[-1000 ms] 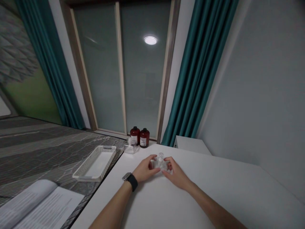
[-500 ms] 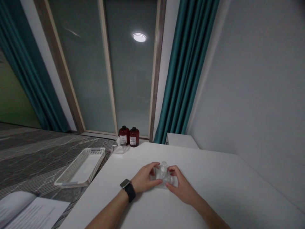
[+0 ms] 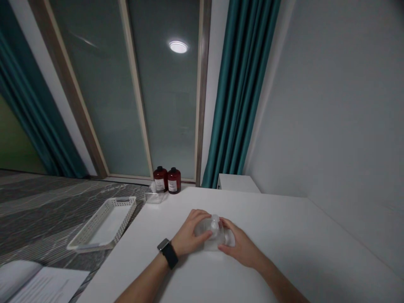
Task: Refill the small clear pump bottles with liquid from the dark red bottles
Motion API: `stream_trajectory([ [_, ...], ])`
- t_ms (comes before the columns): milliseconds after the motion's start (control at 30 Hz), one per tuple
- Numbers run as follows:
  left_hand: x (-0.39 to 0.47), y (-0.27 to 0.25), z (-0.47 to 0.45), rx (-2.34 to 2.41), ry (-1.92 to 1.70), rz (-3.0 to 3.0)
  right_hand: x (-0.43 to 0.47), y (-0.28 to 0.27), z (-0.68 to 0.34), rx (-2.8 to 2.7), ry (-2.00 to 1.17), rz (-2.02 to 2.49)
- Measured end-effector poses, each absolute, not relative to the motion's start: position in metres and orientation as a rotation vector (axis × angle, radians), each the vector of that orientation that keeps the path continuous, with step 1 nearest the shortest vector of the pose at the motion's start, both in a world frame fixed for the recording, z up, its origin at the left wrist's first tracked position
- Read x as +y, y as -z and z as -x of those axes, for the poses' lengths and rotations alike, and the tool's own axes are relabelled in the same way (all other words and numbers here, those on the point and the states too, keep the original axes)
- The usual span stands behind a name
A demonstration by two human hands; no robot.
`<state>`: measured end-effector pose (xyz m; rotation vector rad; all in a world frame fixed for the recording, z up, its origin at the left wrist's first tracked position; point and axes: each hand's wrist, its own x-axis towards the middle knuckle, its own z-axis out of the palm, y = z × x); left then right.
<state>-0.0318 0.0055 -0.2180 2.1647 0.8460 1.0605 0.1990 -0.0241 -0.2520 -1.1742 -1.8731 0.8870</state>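
On the white table (image 3: 268, 235), a cluster of clear, colourless plastic containers (image 3: 215, 237) sits between my hands. A round, knob-like top shows at its upper middle; how many pieces make it up I cannot tell. My left hand (image 3: 191, 233), with a black watch on the wrist, curls around the left side, its thumb across the front. From the right, my right hand (image 3: 238, 246) grips the other side, fingers behind and thumb in front. Both palms hide parts of the clear pieces.
Two dark red bottles (image 3: 172, 181) with black caps stand at the table's far left corner, beside a clear box (image 3: 154, 198) with tissue. Left of the table lie a white basket (image 3: 90, 229) and an open book (image 3: 47, 284). A white cabinet (image 3: 238, 183) stands beyond the far edge.
My fingers have drawn in closer around the clear pieces, the left thumb now lying higher over them. The view has shifted slightly; the bottles, basket and book stay in place.
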Motion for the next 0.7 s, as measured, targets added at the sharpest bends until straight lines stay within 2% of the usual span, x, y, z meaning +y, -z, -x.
stream_trajectory([
  [367, 0.001, 0.216, 0.023, 0.814, -1.034, -1.767, -0.027, 0.250, -0.195, -1.844, -0.869, 1.170],
  [700, 0.001, 0.219, 0.020, 0.795, -1.049, -1.746, -0.025, 0.258, -0.194, -1.846, -0.894, 1.176],
])
